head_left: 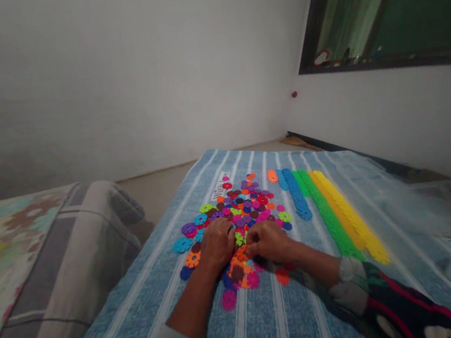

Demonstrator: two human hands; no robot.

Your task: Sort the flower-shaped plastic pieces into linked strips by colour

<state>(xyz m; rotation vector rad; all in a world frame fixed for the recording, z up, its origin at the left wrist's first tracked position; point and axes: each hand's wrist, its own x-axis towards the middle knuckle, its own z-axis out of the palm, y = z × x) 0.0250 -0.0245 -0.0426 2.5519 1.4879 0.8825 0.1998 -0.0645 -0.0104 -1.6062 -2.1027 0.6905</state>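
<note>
A loose pile of small flat plastic discs [241, 210] in many colours lies on a blue striped cloth [267, 316]. My left hand [216, 243] rests knuckles-up on the near left of the pile, fingers curled down onto the discs. My right hand [268, 241] sits beside it, fingers pinched together on orange discs [241, 255] at the pile's near edge. To the right, discs lie sorted in rows: a blue row [296, 196], a green row [328, 217] and a yellow row [351, 217], with an orange disc [272, 175] at the far end.
A grey and floral cushion or mattress [57, 264] lies to the left of the cloth. Clear plastic sheeting [438, 215] lies on the right. A white wall is ahead and a dark-framed window [386, 9] is up right. A strip of bare floor [162, 184] shows beyond.
</note>
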